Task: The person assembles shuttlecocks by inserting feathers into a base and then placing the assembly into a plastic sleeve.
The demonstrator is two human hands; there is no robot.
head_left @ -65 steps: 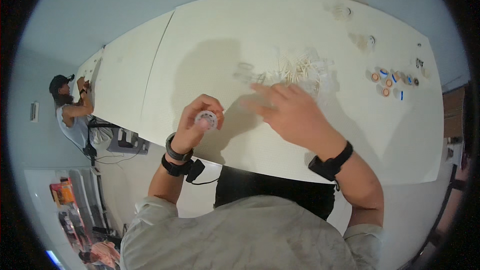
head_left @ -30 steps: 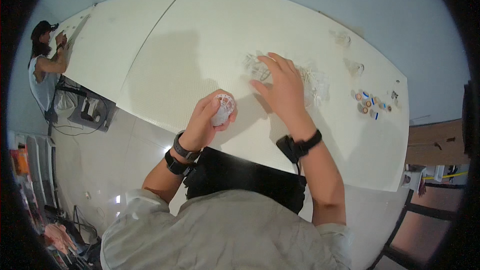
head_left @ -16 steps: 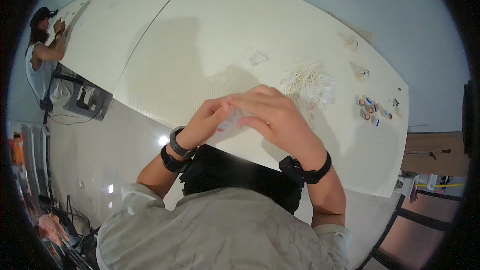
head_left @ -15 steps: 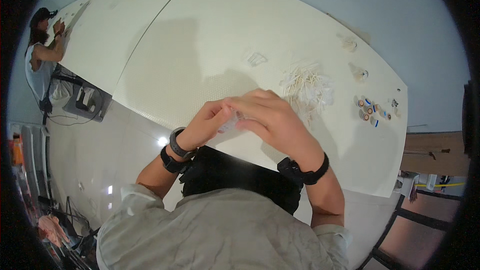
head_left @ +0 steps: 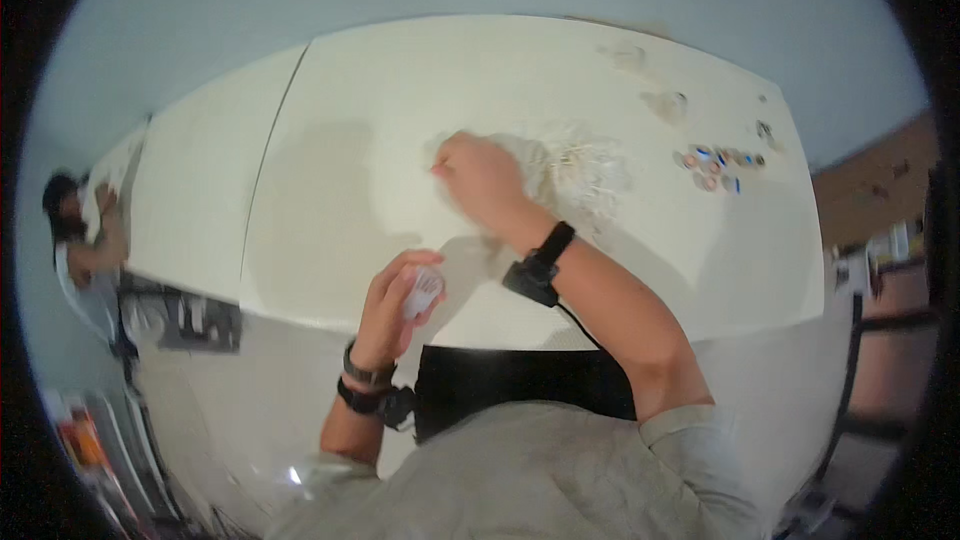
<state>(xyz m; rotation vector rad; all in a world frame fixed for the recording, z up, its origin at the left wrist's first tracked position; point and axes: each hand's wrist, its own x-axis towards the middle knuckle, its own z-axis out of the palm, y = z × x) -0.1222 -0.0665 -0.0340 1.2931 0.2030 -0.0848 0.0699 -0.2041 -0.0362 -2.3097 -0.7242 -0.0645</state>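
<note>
My left hand (head_left: 385,305), near the table's front edge, is closed around a small clear plastic container (head_left: 424,292) with brownish marks on its round face. Its fingers wrap its side and partly hide it. My right hand (head_left: 482,180) reaches over the table, its fingers curled down in a pinch and smeared by motion. What the fingertips hold, if anything, is hidden under the hand. Just right of that hand lies a loose pile of white cotton swabs (head_left: 590,175) with crumpled clear plastic among them.
On the right of the white table (head_left: 330,230) lie several small round containers (head_left: 715,162) with blue and orange-brown parts. Two blurred clear items, one a clear container (head_left: 668,105), sit farther back. Another person (head_left: 90,240) works at the far left end. A grey bin (head_left: 200,322) stands below the table's left part.
My hands have come apart. The left stays near the front edge with the container; the right has moved forward to where a small clear item lay. The whole view has shifted.
</note>
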